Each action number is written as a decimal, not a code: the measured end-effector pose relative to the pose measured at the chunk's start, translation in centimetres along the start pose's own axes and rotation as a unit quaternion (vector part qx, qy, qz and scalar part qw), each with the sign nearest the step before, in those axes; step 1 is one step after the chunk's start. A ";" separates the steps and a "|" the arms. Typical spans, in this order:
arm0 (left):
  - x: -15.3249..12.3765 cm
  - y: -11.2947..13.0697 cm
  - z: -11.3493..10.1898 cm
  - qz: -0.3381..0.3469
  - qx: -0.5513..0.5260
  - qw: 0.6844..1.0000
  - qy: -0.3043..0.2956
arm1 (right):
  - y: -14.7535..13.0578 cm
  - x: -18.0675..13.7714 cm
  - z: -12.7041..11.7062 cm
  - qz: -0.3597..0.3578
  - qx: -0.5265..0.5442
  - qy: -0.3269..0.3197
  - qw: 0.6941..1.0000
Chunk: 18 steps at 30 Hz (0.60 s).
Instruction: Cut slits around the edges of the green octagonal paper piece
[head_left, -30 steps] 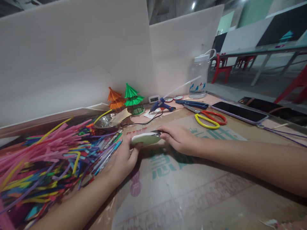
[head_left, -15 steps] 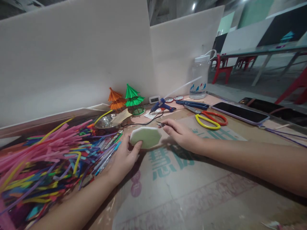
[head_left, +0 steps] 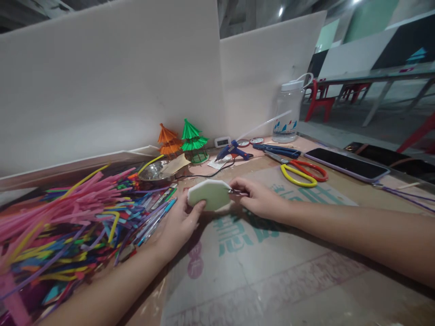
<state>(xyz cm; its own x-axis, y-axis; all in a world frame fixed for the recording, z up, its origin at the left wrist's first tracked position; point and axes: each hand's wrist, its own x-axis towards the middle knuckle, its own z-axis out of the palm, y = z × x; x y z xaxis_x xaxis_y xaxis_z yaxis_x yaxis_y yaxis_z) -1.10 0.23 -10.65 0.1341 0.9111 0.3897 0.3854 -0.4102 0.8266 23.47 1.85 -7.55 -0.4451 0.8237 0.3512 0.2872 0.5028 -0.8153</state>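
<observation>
My left hand (head_left: 179, 225) grips a pale green, many-sided flat piece (head_left: 211, 194) with a white edge, thumb on its face and fingers behind. The piece is tilted up above the table. My right hand (head_left: 258, 199) is closed on a small, dark, pointed metal tool (head_left: 235, 192). Its tip lies over the right part of the green face; whether it touches cannot be made out. Beyond my hands stand a green tiered paper-like pagoda (head_left: 193, 141) and an orange one (head_left: 168, 141). A blue glue gun (head_left: 234, 150) rests to their right.
A heap of colourful pipe cleaners (head_left: 78, 217) covers the left side, beside a metal bowl (head_left: 154, 171). To the right lie scissors (head_left: 299, 175), blue-handled pliers (head_left: 277, 150) and a phone (head_left: 346, 164). A water bottle (head_left: 287, 111) stands behind them, near a white partition (head_left: 112, 86).
My right hand has brought the tool's tip leftward over the green face; it was beside the edge before. The whole view has shifted slightly, and my left hand keeps its hold.
</observation>
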 end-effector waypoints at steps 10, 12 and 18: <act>-0.2 0.2 -0.6 0.069 0.088 0.994 -0.014 | -1.3 -0.4 -1.5 -0.191 -0.206 0.055 0.958; -0.2 0.1 -0.6 0.076 0.084 0.993 -0.019 | -1.3 -0.4 -1.4 -0.203 -0.223 0.047 0.952; -0.3 -0.1 -0.6 0.091 0.074 0.993 -0.013 | -1.3 -0.6 -1.3 -0.194 -0.239 0.044 0.950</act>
<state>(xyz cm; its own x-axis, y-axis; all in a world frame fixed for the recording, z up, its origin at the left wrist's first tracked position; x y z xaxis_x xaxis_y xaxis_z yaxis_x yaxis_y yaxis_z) -1.70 0.01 -10.62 0.2376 0.8236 0.5150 0.4827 -0.5602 0.6732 24.46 1.03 -6.15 -0.5304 0.5595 0.6369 0.4772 0.8180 -0.3212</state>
